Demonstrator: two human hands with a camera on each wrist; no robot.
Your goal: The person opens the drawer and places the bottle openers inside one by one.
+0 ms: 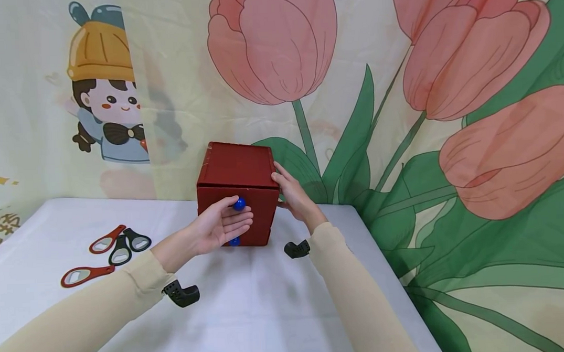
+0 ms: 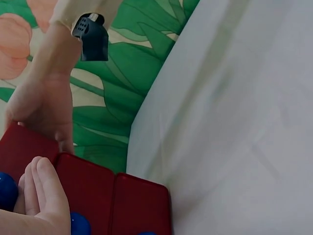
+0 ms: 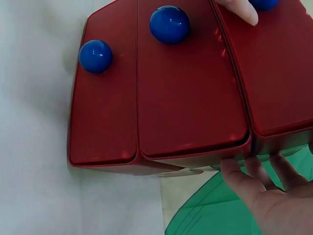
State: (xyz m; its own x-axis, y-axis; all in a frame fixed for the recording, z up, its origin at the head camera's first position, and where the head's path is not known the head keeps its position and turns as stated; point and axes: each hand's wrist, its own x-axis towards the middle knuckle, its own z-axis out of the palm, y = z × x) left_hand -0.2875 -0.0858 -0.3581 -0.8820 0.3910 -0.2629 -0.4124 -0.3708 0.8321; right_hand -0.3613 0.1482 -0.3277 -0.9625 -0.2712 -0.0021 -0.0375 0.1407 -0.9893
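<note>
A red box of drawers (image 1: 236, 165) stands at the table's far side, its blue knobs on the front. My left hand (image 1: 224, 223) is at the top drawer, pinching the upper blue knob (image 1: 239, 203) between thumb and forefinger; its other fingers are straight across the front. That hand hides the middle knob in the head view, but the right wrist view shows the middle knob (image 3: 169, 24) and the lowest knob (image 3: 95, 56). On the box's right side, my right hand (image 1: 294, 194) rests with extended fingers along the side wall and its thumb by the top edge.
On the left of the white table (image 1: 259, 313) lie several bottle openers: an upper red one (image 1: 107, 240), a lower red one (image 1: 85, 275) and black ones (image 1: 120, 251). A printed cloth with tulips (image 1: 276, 50) hangs directly behind the table.
</note>
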